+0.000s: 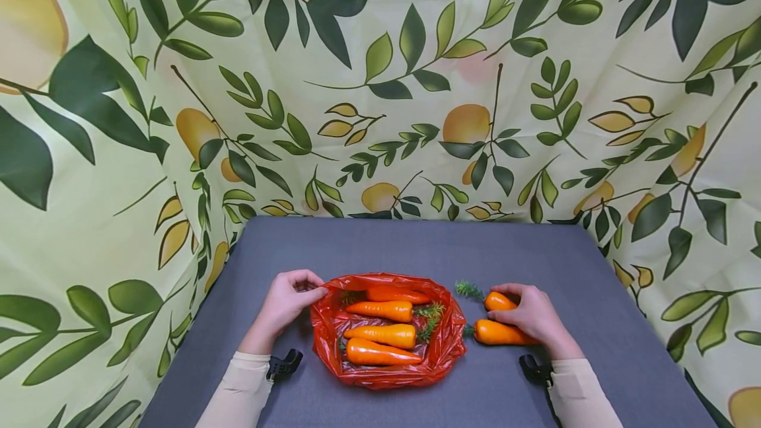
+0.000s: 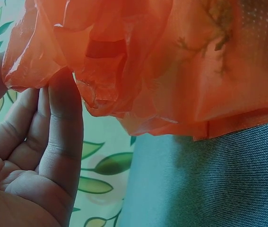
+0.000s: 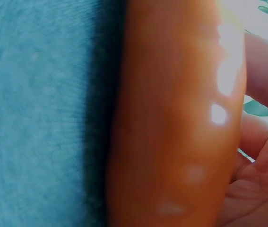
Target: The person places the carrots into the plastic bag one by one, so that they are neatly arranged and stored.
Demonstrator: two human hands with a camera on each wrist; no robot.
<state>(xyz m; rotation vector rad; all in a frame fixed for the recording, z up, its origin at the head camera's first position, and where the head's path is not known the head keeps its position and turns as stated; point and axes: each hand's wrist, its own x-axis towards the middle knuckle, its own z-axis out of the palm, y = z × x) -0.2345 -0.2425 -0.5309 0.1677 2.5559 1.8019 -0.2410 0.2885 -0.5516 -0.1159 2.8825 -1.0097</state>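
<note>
A red plastic bag (image 1: 386,378) lies with its mouth wide, and several orange carrots (image 1: 380,334) with green tops rest inside it. At the bag's left rim my left hand (image 1: 291,302) pinches the thin plastic between thumb and fingers; the left wrist view shows the crinkled red film (image 2: 105,85) at the fingertips. Right of the bag, two more carrots lie side by side. My right hand (image 1: 532,316) grips the farther carrot (image 1: 498,301), thumb on its near side and fingers over its far side. The nearer carrot (image 1: 499,332) lies partly under that hand and fills the right wrist view.
A grey cloth-covered table (image 1: 416,243) carries everything. Patterned fabric (image 1: 380,117) with leaves and fruit hangs at the back and both sides. Each wrist wears a black strap mount (image 1: 285,365).
</note>
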